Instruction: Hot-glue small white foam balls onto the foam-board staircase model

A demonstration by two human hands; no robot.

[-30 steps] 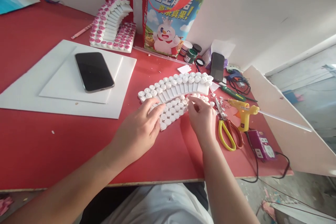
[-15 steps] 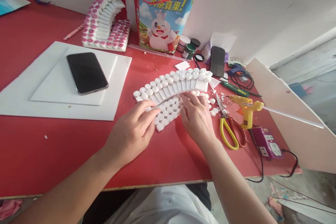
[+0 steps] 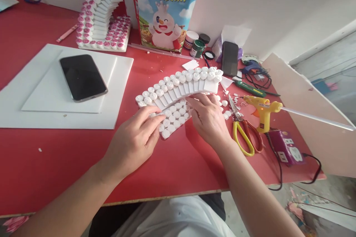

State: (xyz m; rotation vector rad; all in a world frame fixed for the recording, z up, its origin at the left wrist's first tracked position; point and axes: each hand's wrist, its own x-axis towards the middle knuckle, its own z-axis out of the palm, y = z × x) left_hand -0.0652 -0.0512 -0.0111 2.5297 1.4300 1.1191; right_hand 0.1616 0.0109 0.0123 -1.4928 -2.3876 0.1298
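Note:
A curved white miniature staircase (image 3: 178,93) lies in front of me, with rows of white rosettes along its outer edge. Its base (image 3: 174,115) is also covered with white rosettes. My left hand (image 3: 138,139) grips the staircase's near left end, thumb and forefinger almost together. Bent over the near right side, the fingers of my right hand (image 3: 207,118) hold the model by its inner edge and base. My fingertips partly hide the contact points. Loose white rosettes (image 3: 224,103) lie just past my right hand.
Scissors (image 3: 241,129), a yellow hot glue gun (image 3: 261,111), a purple box (image 3: 286,148) and a green-handled tool (image 3: 249,88) lie to the right. A phone (image 3: 83,77) rests on white boards (image 3: 116,92) at left. Behind stand a pink-tipped staircase model (image 3: 101,22), a printed bag (image 3: 167,18) and paint jars (image 3: 197,48).
The view has shifted slightly, so the table's things sit a little differently in the picture. Both hands keep nearly the same hold on the staircase.

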